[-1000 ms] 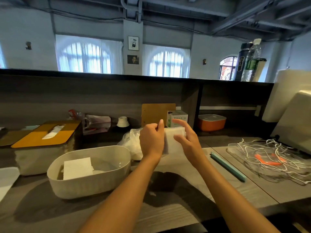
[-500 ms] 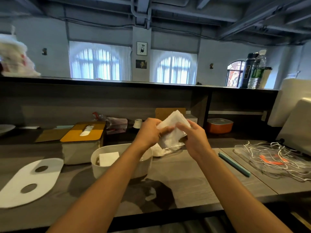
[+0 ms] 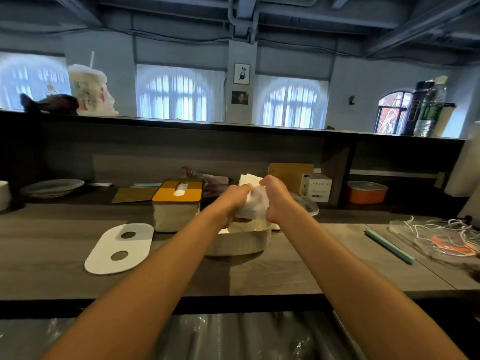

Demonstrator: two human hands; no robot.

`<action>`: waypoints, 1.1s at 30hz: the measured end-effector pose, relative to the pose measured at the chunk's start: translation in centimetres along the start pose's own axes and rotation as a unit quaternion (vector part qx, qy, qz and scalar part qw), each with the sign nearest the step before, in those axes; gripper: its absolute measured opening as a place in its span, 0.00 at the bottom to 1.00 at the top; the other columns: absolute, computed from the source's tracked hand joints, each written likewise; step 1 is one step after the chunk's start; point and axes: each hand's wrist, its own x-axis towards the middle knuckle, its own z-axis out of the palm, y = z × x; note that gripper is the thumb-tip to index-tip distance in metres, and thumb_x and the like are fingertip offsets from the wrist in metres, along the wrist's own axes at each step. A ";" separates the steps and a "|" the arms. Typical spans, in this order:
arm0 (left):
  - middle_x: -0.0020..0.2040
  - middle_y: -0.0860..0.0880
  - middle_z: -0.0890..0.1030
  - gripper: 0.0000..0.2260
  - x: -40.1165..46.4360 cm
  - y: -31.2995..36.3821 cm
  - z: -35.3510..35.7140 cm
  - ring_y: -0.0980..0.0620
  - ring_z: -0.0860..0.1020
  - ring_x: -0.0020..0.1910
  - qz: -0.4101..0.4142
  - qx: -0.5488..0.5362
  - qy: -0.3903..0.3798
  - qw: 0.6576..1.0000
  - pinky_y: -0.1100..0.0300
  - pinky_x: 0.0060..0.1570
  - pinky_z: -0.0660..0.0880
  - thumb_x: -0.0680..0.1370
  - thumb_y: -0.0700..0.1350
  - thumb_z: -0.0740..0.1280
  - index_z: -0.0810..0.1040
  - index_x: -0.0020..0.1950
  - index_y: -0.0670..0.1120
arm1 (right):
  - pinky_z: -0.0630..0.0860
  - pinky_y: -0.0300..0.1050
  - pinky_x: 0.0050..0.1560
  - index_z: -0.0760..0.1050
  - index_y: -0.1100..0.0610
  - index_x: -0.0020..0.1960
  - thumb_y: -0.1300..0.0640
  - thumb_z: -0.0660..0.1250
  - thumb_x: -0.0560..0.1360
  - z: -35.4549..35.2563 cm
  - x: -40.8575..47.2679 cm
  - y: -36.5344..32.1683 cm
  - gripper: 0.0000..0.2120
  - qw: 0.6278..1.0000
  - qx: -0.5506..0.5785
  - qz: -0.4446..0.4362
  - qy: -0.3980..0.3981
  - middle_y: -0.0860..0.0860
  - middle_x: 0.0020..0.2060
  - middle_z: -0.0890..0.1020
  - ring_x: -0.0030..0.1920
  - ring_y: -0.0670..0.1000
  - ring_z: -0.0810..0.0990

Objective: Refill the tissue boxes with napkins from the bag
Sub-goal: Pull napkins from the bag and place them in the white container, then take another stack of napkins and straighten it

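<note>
My left hand [image 3: 235, 200] and my right hand [image 3: 276, 197] both grip a stack of white napkins [image 3: 253, 201], holding it just above the open white tissue box [image 3: 241, 241] at the middle of the counter. The box's white lid [image 3: 118, 249], with two oval holes, lies flat to the left. Behind it stands a second tissue box [image 3: 176, 215] with a yellow lid and a tissue sticking out of its slot. The clear plastic bag [image 3: 306, 203] is partly hidden behind my right wrist.
Plates [image 3: 52, 187] sit at the far left of the counter. A small white carton [image 3: 315, 187] and an orange container [image 3: 366, 194] stand at the back right. A teal stick [image 3: 388, 245] and a clear tray of white cords [image 3: 441, 240] lie on the right.
Both hands moved the napkin stack left, away from the bag, and now hold it over the open white box. The camera view drew back and shifted left.
</note>
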 end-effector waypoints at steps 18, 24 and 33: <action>0.45 0.45 0.77 0.12 4.1 -2.8 -2.5 0.49 0.76 0.43 -0.134 0.253 -0.069 0.956 0.57 0.41 0.73 0.78 0.48 0.70 0.74 0.57 0.43 | 0.79 0.47 0.55 0.75 0.61 0.64 0.62 0.71 0.75 0.4 5.9 3.2 0.18 0.848 -0.500 -0.174 0.036 0.57 0.56 0.80 0.55 0.55 0.80; 0.48 0.41 0.82 0.07 5.0 -3.6 -2.0 0.46 0.82 0.44 -0.050 0.230 0.006 0.972 0.53 0.45 0.81 0.81 0.45 0.65 0.76 0.52 0.41 | 0.78 0.45 0.52 0.76 0.60 0.65 0.64 0.65 0.78 0.5 6.4 3.6 0.16 0.882 -0.405 -0.236 0.053 0.55 0.57 0.80 0.53 0.53 0.78; 0.62 0.32 0.77 0.29 3.9 -3.0 -4.6 0.36 0.79 0.57 -0.115 0.155 0.036 0.981 0.47 0.58 0.79 0.84 0.59 0.50 0.70 0.67 0.34 | 0.76 0.48 0.53 0.70 0.60 0.70 0.49 0.52 0.85 2.5 4.5 3.8 0.21 0.895 -0.423 -0.046 -0.135 0.58 0.59 0.79 0.54 0.55 0.81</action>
